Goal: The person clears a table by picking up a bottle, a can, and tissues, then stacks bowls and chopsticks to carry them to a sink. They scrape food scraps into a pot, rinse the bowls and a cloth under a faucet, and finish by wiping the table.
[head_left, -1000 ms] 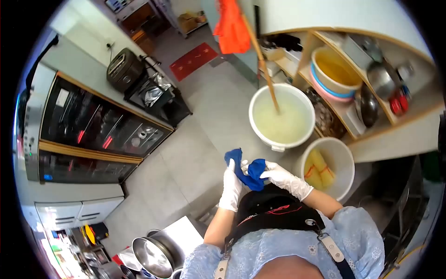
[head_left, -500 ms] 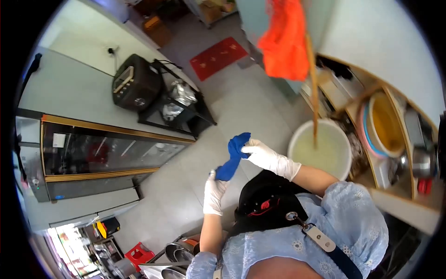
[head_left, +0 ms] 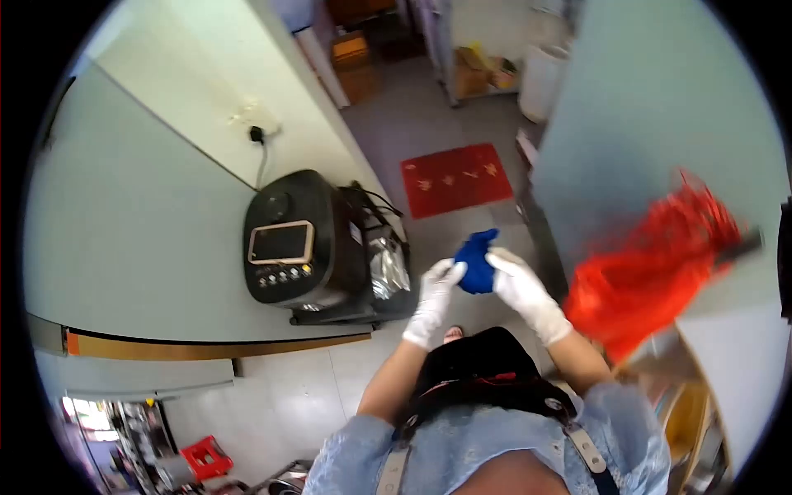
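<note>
A bunched blue cloth (head_left: 476, 264) is held up in front of my body, between both hands. My left hand (head_left: 439, 285), in a white glove, pinches its left edge with thumb and fingers. On the other side my right hand (head_left: 518, 280), also gloved in white, grips the cloth's right edge. Its folds hide some of the fingertips. Below and left of the cloth stands a dark rice cooker (head_left: 301, 239) with a screen and buttons, apart from my hands.
A red plastic bag (head_left: 652, 272) hangs at the right, blurred. Beyond my hands lies a red floor mat (head_left: 456, 180). Crumpled foil (head_left: 388, 268) sits beside the cooker on a black stand. A red stool (head_left: 206, 458) stands at lower left, wooden shelving (head_left: 689, 412) at lower right.
I have turned and moved toward the cooker and mat. The cloth, earlier stretched between my hands, is now bunched with the hands closer together. The white bucket has left the view.
</note>
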The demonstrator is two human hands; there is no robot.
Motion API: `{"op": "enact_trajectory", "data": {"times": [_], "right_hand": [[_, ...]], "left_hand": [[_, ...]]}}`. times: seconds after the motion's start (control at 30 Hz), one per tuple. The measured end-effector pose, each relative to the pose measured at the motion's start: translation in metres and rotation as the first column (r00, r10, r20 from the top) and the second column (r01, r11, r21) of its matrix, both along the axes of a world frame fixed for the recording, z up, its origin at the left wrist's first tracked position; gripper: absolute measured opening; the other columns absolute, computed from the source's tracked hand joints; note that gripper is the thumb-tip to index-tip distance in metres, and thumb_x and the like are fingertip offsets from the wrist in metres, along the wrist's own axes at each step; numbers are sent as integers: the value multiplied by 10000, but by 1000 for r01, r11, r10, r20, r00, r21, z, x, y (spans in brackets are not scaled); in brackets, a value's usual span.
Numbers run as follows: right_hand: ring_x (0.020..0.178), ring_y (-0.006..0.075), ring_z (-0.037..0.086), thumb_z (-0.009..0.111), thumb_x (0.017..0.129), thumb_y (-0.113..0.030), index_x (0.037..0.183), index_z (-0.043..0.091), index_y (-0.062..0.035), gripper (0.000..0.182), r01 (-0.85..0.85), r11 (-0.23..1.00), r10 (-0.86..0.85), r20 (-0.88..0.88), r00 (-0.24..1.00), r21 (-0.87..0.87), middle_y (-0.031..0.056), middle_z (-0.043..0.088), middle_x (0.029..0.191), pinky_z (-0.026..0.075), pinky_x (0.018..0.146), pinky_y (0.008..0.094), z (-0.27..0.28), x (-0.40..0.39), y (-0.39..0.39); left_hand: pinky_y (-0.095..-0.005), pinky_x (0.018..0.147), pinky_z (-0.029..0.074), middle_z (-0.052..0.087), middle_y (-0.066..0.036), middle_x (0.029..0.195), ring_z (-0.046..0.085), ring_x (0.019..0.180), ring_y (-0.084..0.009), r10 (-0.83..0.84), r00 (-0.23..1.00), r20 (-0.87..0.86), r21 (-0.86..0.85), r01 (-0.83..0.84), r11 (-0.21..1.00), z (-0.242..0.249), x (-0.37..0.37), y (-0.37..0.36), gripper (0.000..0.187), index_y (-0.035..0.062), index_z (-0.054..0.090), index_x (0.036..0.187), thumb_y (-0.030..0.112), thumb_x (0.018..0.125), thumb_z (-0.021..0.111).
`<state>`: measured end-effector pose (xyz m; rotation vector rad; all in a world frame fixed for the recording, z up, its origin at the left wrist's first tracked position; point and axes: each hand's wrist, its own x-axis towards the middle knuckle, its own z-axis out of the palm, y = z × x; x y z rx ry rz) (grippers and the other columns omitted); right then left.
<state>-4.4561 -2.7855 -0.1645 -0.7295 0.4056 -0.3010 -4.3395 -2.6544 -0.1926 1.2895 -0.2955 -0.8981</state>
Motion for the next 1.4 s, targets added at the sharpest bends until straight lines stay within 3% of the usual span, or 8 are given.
{"op": "enact_trajectory", "data": {"times": [0.23,0.73,0.83,0.93,1.03,1.1,1.17,1.4], "right_hand": [[953,191,613,568,871,-65,1021,584,-65,151,243,968,-237,-82,968,66,69,635,1038,494,838,351,-27,115,-186],[889,135,602,509,936,-126,981,559,-64,91,-5,999,8,67,998,-45,21,599,944,486,817,291,0,546,-496],[954,181,610,473,952,-175,1100,543,-16,229,-146,989,149,103,983,-32,79,615,1052,490,867,320,-4,655,-512],[957,192,609,467,947,-162,1103,541,-19,225,-257,966,257,-60,965,7,81,612,1052,493,871,332,-5,754,-510],[1018,213,591,443,948,-133,1135,539,-21,238,-433,900,435,-51,899,42,96,603,1104,463,926,339,0,842,-498],[1134,243,542,436,947,-131,1220,504,14,317,-564,821,570,-70,818,88,155,551,1237,415,992,360,3,892,-489],[1140,254,539,435,946,-131,1230,495,27,331,-682,729,682,-136,718,54,161,555,1228,402,1011,365,8,946,-478],[941,161,586,460,946,-137,1097,557,-35,206,-912,387,920,4,391,134,61,598,1035,463,854,289,59,1171,-433]], "left_hand": [[-227,697,454,606,56,776,528,713,-57,166,976,140,-47,-160,986,-9,142,-194,80,68,670,860,147,865,657],[-208,556,428,615,15,723,509,596,-61,646,728,231,-10,-662,749,-46,553,-420,144,-15,662,873,119,890,610],[-288,529,477,620,-59,728,539,507,-141,540,797,271,153,-589,794,-94,640,-454,190,-24,626,896,163,873,604],[-340,657,520,643,-138,825,632,721,-214,480,777,408,296,-609,736,-124,700,-503,279,-55,566,1040,159,863,593],[-332,750,505,630,-86,940,604,825,-188,295,955,-26,-4,-295,955,-88,748,-526,295,25,569,1068,243,873,607],[-317,789,488,617,-36,962,572,867,-144,305,773,-557,-319,-538,781,-43,797,-537,261,72,594,1009,312,907,571],[-316,789,488,618,-35,960,572,865,-144,238,692,-682,-338,-587,735,-42,855,-530,256,74,595,1006,310,912,564],[-312,787,486,619,-29,953,572,858,-142,601,791,-116,55,-599,799,-123,1085,-463,241,79,600,994,302,929,539]]}}
